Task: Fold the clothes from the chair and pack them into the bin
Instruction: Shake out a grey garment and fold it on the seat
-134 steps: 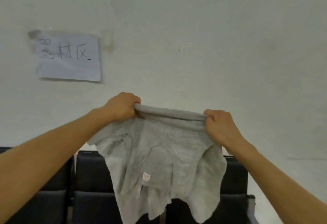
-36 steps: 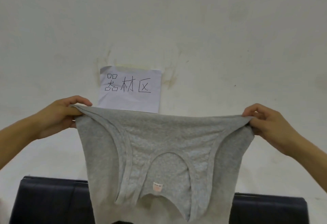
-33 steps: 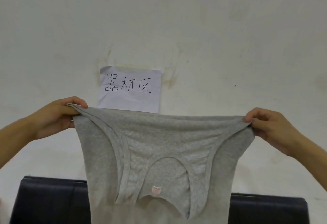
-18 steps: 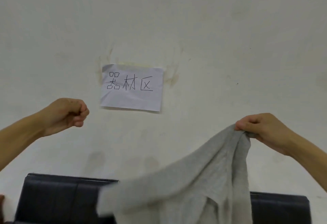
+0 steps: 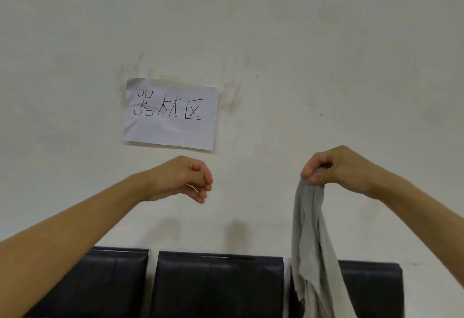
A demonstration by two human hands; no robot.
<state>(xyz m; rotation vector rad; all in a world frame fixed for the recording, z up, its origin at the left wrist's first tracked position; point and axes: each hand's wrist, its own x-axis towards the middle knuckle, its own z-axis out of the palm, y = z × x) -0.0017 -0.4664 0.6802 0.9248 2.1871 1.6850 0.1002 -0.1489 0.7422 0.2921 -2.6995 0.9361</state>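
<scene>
Left hand (image 5: 183, 179) has released; garment (image 5: 311, 242) now hangs from right hand (image 5: 334, 169).

Only readable text: handwritten black chars "器材区" on a white paper sheet (image 5: 171, 114) stuck to the wall (image 5: 301, 41), approx. centre-left of view. No other labels, brands or nos. legible.

Black padded chairs (image 5: 218, 287), three backrests in a row, standing against the white wall (image 5: 276, 29) along the lower edge of view. Narrow gaps showing between backrests. Seats lying out of view; contents undeterminable. Grey garment (image 5: 311, 247) hanging in front of the gap between middle and right backrests; contact undeterminable.
</scene>
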